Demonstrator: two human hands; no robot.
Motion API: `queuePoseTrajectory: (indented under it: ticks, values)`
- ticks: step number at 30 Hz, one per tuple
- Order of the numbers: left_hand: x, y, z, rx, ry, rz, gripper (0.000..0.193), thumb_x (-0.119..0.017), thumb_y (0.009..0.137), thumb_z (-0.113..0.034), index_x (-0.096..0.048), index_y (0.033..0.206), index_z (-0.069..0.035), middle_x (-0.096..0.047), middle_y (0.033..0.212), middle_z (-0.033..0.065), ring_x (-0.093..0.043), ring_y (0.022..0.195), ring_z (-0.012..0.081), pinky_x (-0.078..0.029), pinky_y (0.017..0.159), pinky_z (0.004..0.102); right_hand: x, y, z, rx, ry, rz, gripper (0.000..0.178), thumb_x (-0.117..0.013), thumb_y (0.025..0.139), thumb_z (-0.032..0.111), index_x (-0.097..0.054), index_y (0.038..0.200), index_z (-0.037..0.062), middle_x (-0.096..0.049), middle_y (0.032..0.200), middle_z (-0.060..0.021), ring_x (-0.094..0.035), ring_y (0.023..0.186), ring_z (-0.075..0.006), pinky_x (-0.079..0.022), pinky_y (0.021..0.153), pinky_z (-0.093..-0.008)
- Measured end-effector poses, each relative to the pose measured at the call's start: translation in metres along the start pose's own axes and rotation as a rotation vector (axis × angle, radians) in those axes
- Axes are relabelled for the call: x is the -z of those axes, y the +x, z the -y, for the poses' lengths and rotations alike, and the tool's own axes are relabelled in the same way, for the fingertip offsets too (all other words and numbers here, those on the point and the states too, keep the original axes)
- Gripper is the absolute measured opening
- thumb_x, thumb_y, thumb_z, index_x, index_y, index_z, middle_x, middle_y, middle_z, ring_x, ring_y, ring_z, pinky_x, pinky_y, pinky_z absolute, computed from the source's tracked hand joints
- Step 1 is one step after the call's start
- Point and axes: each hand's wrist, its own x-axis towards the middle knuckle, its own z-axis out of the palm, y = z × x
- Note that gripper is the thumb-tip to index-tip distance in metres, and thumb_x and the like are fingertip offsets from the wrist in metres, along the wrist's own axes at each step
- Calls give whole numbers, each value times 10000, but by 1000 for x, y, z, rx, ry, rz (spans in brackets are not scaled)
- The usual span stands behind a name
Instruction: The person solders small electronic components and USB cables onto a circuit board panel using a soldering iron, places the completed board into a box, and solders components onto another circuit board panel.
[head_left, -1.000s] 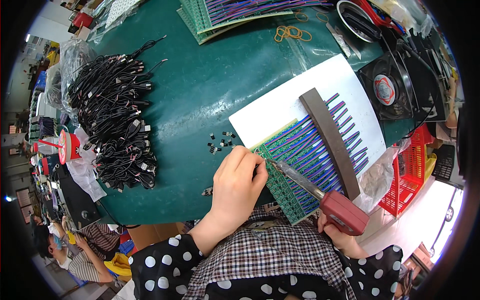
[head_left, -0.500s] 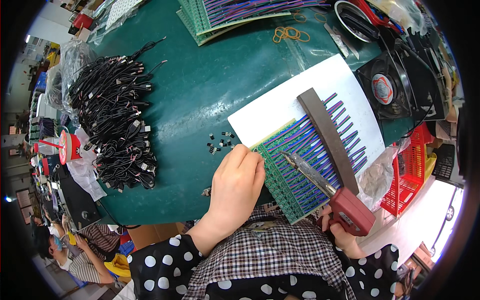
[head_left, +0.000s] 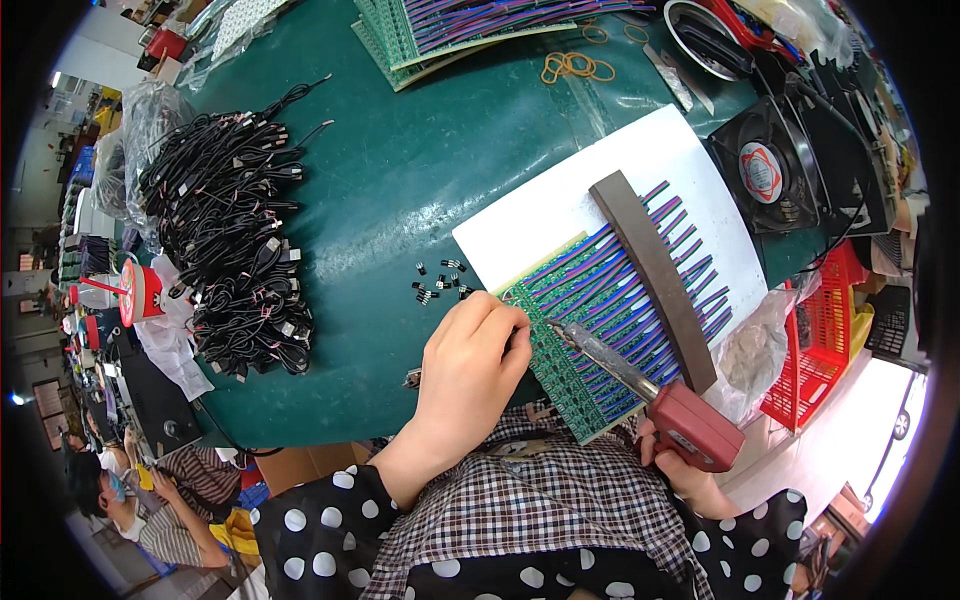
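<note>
**Wired panel, part-finished by the look of it**

Multicoloured wires (head_left: 580, 265) already cross the green circuit-board panel (head_left: 562, 390) on white paper (head_left: 500, 237), beneath a dark bar (head_left: 655, 285). Loose black components (head_left: 443, 284) suggest work remains; finished rows can't be counted. The left hand (head_left: 470, 365) pinches narrowly at the panel's edge, contents hidden; the right hand (head_left: 690, 480) grips a slanted soldering iron (head_left: 692, 422).

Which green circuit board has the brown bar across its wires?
The board on the white sheet, beside the left hand. The other boards lie stacked at the picture's top edge, away from the bar.
</note>
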Motion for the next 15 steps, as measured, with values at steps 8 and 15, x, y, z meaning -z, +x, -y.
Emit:
queuePoseTrajectory:
  ticks: [8, 15]
  values:
    - [6, 8, -5, 62, 11, 108, 105, -663, 709, 28, -591, 777, -7, -555, 733, 85, -602, 670, 209, -484, 605, 303, 7, -2, -15, 88, -242, -48, 620, -742, 714, 75, -477, 1254, -76, -647, 955, -103, -611, 752, -111, -505, 682, -238]
    - [11, 13, -5, 82, 10, 181, 101, -647, 703, 28, -572, 760, -7, -553, 729, 89, -594, 653, 228, -477, 591, 321, 2, 7, -2, 56, -293, 22, 606, -726, 681, 78, -510, 1233, -45, -641, 908, -66, -592, 712, -112, -473, 667, -228]
